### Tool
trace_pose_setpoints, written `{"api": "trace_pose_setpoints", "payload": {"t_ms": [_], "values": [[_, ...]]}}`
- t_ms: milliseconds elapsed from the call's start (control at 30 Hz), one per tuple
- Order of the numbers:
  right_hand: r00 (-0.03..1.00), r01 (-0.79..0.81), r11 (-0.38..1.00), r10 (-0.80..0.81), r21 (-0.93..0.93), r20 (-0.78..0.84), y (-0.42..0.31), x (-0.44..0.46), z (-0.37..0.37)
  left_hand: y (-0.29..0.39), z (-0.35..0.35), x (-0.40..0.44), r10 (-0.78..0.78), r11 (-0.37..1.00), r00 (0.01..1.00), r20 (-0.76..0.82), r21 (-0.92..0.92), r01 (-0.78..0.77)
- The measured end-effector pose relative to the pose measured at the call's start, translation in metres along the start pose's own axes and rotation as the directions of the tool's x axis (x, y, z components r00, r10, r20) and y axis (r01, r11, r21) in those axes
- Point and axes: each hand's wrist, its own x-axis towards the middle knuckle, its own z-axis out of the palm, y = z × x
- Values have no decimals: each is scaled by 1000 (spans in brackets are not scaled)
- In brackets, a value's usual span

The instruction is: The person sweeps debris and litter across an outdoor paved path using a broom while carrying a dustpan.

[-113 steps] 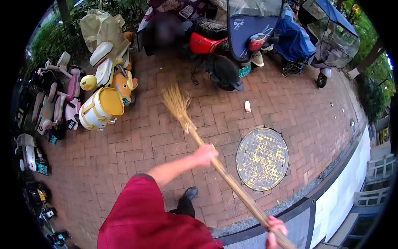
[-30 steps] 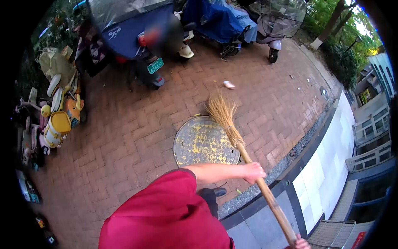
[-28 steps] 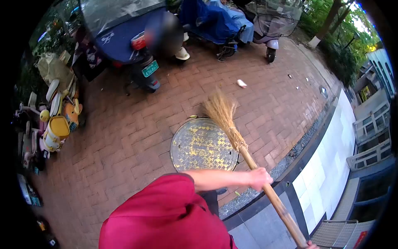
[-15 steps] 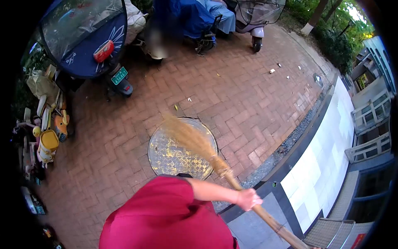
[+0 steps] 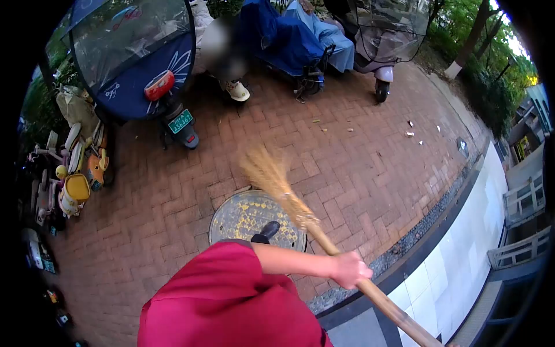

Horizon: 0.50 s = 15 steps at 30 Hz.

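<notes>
My left hand (image 5: 350,270) is closed around the wooden handle of a straw broom (image 5: 324,240), with the forearm reaching across from a red sleeve. The broom slants from lower right to upper left. Its bristle head (image 5: 267,173), blurred at the tip, is over the brick paving just beyond a round manhole cover (image 5: 237,217). Beyond my left hand the handle runs out at the bottom right edge, and my right hand does not show there clearly. A dark shoe (image 5: 269,229) rests on the manhole cover.
Parked scooters stand along the far side, one with a green plate (image 5: 180,122), others under blue covers (image 5: 289,43). Children's ride-on toys (image 5: 75,188) crowd the left. Small litter (image 5: 410,134) lies on the bricks at right, near a gravel strip (image 5: 399,246) and pale tiled ledge (image 5: 445,263).
The broom head has shifted slightly right and away, from over the manhole cover to the bricks beyond it. A shoe has come into sight on the cover. The whole view has tilted up.
</notes>
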Motion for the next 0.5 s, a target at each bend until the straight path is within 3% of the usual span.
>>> {"api": "trace_pose_setpoints", "payload": {"t_ms": [33,67,100,133,167,200,233,267,300,333,433,500], "values": [[999,-42,996,44,79,-18,35,10,13,-23,-22,-12,-22,999,1000,11,42,21],[991,-76,983,55,169,124,68,25,13,-49,-34,-23,-47,996,998,-38,77,50],[991,-107,972,88,207,100,102,37,25,-77,-46,-34,-72,991,994,-87,106,81],[954,-245,935,184,257,238,138,52,30,-106,-68,-44,-114,981,989,-95,147,127],[937,-323,935,294,149,190,172,62,50,-136,-92,-53,-150,968,983,-105,185,168],[905,-382,897,314,225,286,221,69,60,-175,-105,-67,-164,950,976,-147,242,196],[923,-374,891,329,259,198,264,66,93,-213,-117,-81,-170,930,967,-188,294,220],[885,-436,867,364,240,292,300,69,128,-243,-141,-92,-149,908,958,-245,350,231],[864,-462,887,448,8,229,330,67,158,-277,-153,-108,-219,875,949,-226,386,293],[816,-496,865,495,-78,298,363,63,170,-307,-161,-124,-272,848,926,-261,390,359],[591,-558,731,683,-393,429,415,44,203,-401,-147,-174,-480,760,863,-158,417,499],[596,-539,745,667,-393,447,418,50,200,-432,-123,-164,-476,819,879,-32,347,457]]}}
